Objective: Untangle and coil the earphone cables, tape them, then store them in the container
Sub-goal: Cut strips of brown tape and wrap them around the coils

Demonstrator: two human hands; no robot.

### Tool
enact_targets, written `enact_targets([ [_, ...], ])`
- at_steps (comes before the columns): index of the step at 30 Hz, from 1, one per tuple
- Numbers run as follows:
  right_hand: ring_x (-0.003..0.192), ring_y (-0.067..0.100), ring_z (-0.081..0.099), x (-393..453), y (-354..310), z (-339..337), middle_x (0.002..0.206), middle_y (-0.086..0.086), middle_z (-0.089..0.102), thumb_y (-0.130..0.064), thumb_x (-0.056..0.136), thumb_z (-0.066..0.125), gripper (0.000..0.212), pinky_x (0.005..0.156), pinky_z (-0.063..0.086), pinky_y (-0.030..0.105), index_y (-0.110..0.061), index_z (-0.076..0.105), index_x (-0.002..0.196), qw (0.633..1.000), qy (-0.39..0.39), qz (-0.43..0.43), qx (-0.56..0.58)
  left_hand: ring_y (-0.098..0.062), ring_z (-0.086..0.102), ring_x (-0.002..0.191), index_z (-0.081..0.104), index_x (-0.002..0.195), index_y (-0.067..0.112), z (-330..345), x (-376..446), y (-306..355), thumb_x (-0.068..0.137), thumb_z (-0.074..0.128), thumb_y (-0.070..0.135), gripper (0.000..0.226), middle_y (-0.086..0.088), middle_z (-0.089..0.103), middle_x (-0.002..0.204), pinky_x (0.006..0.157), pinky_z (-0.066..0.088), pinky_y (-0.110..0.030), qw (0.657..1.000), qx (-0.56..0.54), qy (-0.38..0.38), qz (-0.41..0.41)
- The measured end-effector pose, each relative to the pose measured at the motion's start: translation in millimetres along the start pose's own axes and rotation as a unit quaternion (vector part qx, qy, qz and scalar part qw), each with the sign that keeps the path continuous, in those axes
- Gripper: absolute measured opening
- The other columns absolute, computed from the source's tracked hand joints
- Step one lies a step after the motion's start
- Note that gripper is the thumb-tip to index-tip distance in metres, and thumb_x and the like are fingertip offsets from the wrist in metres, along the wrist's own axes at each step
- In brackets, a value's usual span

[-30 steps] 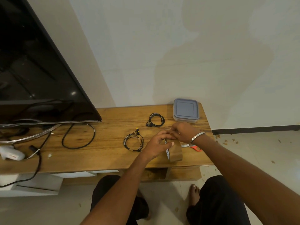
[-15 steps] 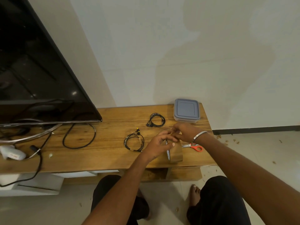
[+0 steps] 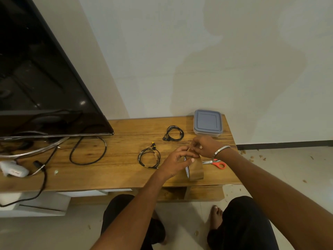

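**Tape end being worked loose, both coils waiting**

Wooden TV bench (image 3: 117, 170) against a pale wall carries everything the job needs. Over the last second little has shifted: both hands have stayed at the brown roll of packing tape (image 3: 195, 171), which stands on edge near the front of the bench. The left hand (image 3: 177, 162) curls over the roll's top and holds it, while the right hand (image 3: 204, 147) pinches at the roll's upper edge, apparently the free end; no long strip has yet come away. That suggests the taping step has only begun.

Two coiled black earphone cables lie untaped on the wood: the nearer coil (image 3: 149, 158) just left of the hands, the farther coil (image 3: 173, 133) beside the square clear container with a grey-blue lid (image 3: 207, 122), closed. Orange-handled scissors (image 3: 215, 162) lie beside the roll, untouched.
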State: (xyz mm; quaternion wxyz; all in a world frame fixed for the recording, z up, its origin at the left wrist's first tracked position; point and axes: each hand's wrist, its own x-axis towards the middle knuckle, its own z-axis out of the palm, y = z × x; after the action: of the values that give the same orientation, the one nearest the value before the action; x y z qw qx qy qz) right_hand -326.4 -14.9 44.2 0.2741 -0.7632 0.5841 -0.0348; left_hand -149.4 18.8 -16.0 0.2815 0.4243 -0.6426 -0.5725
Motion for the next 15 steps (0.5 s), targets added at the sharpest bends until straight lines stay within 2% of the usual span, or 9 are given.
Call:
enact_targets([
  [4, 0.095, 0.022, 0.062, 3.9, -3.3, -1.2, 0.101, 0.006, 0.068, -0.023, 0.089, 0.061, 0.019, 0.082, 0.048, 0.030, -0.010, 0.066, 0.101, 1.000, -0.014, -0.007, -0.026, 0.022, 0.041, 0.117, 0.073, 0.110, 0.013, -1.0, 0.1, 0.4, 0.091, 0.066, 0.015, 0.021, 0.015, 0.050, 0.127, 0.101, 0.032, -0.010, 1.000, 0.009, -0.003, 0.009],
  [6, 0.092, 0.023, 0.062, 5.9, -7.0, -0.2, 0.099, 0.007, 0.068, -0.026, 0.090, 0.059, 0.021, 0.081, 0.048, 0.031, -0.010, 0.067, 0.100, 0.999, -0.005, -0.008, -0.044, 0.013, 0.044, 0.121, 0.073, 0.109, 0.015, -0.9, -0.6, 2.3, 0.091, 0.066, 0.016, 0.019, 0.013, 0.053, 0.126, 0.105, 0.033, -0.014, 1.000, 0.002, -0.004, 0.017],
  [9, 0.085, 0.021, 0.061, 9.1, -8.2, 2.8, 0.094, 0.009, 0.068, -0.030, 0.091, 0.057, 0.022, 0.076, 0.050, 0.032, -0.011, 0.068, 0.095, 0.998, 0.013, -0.004, -0.063, -0.007, 0.049, 0.127, 0.073, 0.108, 0.013, 0.3, -1.3, 3.5, 0.090, 0.067, 0.017, 0.019, 0.004, 0.056, 0.127, 0.113, 0.034, -0.032, 0.999, -0.010, -0.002, 0.031],
  [12, 0.076, 0.018, 0.057, 9.7, -6.7, 3.7, 0.091, 0.009, 0.067, -0.029, 0.092, 0.054, 0.023, 0.070, 0.047, 0.028, -0.012, 0.068, 0.092, 0.998, 0.019, -0.001, -0.053, -0.007, 0.049, 0.127, 0.072, 0.110, 0.012, 1.6, -1.3, 2.4, 0.091, 0.066, 0.017, 0.021, 0.004, 0.055, 0.127, 0.114, 0.034, -0.031, 1.000, -0.007, 0.000, 0.026],
  [15, 0.080, 0.016, 0.055, 6.0, -5.7, 0.5, 0.095, 0.009, 0.066, -0.025, 0.092, 0.055, 0.020, 0.072, 0.043, 0.025, -0.010, 0.068, 0.097, 0.999, 0.012, -0.013, -0.042, 0.001, 0.045, 0.128, 0.070, 0.116, 0.015, 1.3, 1.2, -1.6, 0.091, 0.066, 0.018, 0.025, 0.007, 0.054, 0.129, 0.111, 0.033, -0.024, 1.000, 0.002, -0.002, 0.021],
])
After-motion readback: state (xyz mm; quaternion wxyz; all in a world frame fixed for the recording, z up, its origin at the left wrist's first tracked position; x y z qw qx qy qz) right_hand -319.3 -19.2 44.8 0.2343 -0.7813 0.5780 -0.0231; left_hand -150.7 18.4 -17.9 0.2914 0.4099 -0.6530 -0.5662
